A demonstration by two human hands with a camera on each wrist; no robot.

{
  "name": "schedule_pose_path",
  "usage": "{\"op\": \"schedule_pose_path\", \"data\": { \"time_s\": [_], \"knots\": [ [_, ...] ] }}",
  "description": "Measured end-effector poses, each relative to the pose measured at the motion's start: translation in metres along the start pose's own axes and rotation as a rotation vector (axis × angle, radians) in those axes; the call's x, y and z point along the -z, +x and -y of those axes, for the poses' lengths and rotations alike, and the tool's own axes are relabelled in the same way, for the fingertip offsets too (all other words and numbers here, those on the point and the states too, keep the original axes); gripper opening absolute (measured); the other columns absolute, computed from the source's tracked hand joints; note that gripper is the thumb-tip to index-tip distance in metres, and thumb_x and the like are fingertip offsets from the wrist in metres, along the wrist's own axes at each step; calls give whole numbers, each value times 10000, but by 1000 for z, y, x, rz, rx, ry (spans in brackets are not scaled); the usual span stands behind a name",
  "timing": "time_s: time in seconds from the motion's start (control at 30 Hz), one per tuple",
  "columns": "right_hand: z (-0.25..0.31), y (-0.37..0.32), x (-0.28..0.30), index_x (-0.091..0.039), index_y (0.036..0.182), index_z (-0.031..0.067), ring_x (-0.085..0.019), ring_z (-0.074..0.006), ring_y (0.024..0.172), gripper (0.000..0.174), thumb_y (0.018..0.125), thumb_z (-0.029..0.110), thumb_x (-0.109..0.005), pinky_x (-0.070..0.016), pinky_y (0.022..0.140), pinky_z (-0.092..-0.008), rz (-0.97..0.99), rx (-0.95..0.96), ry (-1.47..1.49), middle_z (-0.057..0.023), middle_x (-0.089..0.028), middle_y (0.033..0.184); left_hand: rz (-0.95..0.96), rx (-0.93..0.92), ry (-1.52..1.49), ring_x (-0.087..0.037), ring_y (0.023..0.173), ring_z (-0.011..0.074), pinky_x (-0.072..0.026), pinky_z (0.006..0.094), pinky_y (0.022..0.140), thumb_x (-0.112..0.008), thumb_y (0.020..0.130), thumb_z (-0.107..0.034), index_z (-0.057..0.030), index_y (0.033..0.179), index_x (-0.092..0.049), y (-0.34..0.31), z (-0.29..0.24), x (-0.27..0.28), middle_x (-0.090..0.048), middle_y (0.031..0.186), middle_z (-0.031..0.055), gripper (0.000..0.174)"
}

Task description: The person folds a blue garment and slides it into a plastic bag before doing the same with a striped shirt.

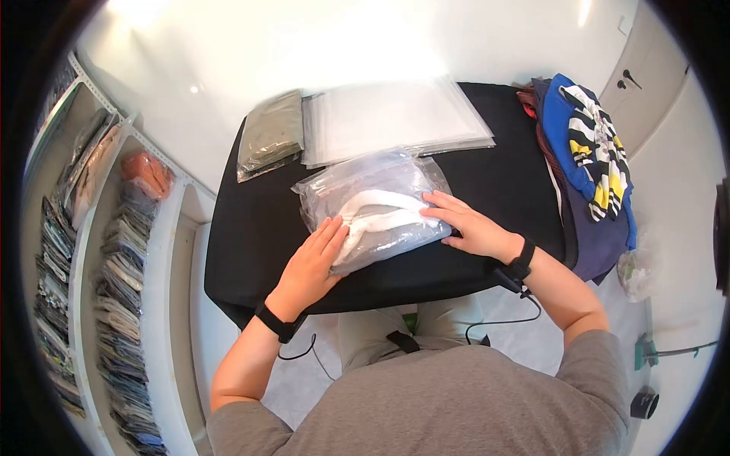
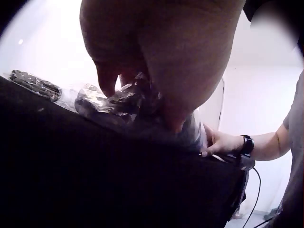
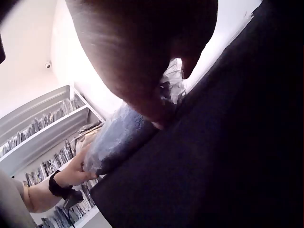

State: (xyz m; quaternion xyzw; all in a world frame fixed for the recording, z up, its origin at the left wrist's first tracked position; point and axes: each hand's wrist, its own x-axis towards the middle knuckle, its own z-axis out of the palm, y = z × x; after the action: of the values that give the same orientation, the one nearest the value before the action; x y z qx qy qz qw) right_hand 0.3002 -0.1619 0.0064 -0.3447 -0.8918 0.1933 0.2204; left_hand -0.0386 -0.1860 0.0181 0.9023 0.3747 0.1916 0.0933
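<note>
A clear plastic bag (image 1: 319,197) lies near the front of the black-covered table, with a folded garment inside. The garment shows white bands (image 1: 388,199) on top and pale blue-grey fabric (image 3: 123,135) along its side. My left hand (image 1: 310,262) holds the bag's left end, fingers over the top and thumb at the front side. At the right end, my right hand (image 1: 475,228) grips the bag, fingers on top and thumb low by the front edge. Both wrist views show thumb and fingers on either side of the bag; their undersides are dark.
A stack of clear plastic bags (image 1: 395,114) lies at the table's back, beside a bagged olive garment (image 1: 271,133). Loose clothes (image 1: 589,159) are piled over the right edge. Shelves (image 1: 80,251) of bagged garments line the left wall. Cables (image 1: 532,304) hang from both wristbands.
</note>
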Motion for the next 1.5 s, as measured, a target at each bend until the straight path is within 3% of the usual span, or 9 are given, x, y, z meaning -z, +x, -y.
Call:
{"op": "schedule_pose_path", "data": {
  "time_s": [0.3,0.4,0.6,0.73,0.8,0.9,1.07,1.2,1.5],
  "knots": [
    [20,-4,21,-518,1207,46,-538,-182,1090,474,768,69,-694,-413,939,-300,-280,-186,372,-94,-570,1206,1,75,-219,-606,1019,315,-474,338,872,-659,784,-95,-36,1221,-537,6,4,58,-608,1144,169,457],
    [23,13,45,-524,1217,23,-525,-165,1090,413,851,170,-647,-396,961,-308,-325,-146,613,-66,-582,1162,-120,236,-650,-572,997,166,-443,297,869,-616,859,-205,-22,1221,-530,18,-2,86,-614,1095,85,415],
    [13,42,29,-332,1382,33,-397,-164,1237,752,766,160,-744,-359,1000,-323,-281,-173,1082,-69,-441,1340,-430,325,-1200,-467,1158,144,-333,287,1009,-417,987,-369,-4,1278,-466,33,47,38,-519,1253,54,469],
    [4,37,16,-315,1382,15,-488,-163,1152,789,733,80,-760,-370,1008,-325,-111,-340,992,-79,-516,1262,-189,195,-1099,-488,1141,145,-375,300,980,-604,905,-229,-9,1310,-431,7,55,19,-519,1257,53,493],
    [1,36,10,-359,1355,10,-507,-159,1124,728,750,99,-754,-390,984,-320,-114,-332,959,-82,-536,1236,-43,396,-1059,-526,1075,135,-411,283,934,-666,843,-112,-8,1290,-457,4,58,11,-563,1197,57,505],
    [-5,38,-1,-451,1283,-2,-549,-143,1034,581,798,166,-724,-431,919,-304,-152,-334,885,-79,-586,1145,-157,407,-1109,-541,1026,122,-432,267,888,-641,852,-72,-5,1246,-503,15,48,16,-596,1131,55,423],
    [14,45,11,-580,1033,-11,-571,-96,747,404,897,368,-608,-477,704,-260,-133,-548,977,-25,-619,849,-89,665,-1242,-625,856,142,-499,286,780,-560,925,-379,27,1096,-606,24,39,38,-660,977,63,443],
    [-7,39,-10,-520,981,38,-488,-75,621,391,897,412,-596,-442,572,-226,-27,-897,1143,12,-523,745,133,1010,-1343,-617,1004,199,-485,384,881,-480,941,-454,-25,1219,-540,15,53,1,-627,1139,90,514],
    [24,9,-14,-246,1409,20,-578,-169,943,773,820,207,-712,-466,779,-277,-93,-758,1132,-143,-568,1139,92,756,-1570,-607,998,163,-517,360,816,-593,902,-359,-69,1249,-510,2,49,-5,-609,1139,50,460]
  ]
}}
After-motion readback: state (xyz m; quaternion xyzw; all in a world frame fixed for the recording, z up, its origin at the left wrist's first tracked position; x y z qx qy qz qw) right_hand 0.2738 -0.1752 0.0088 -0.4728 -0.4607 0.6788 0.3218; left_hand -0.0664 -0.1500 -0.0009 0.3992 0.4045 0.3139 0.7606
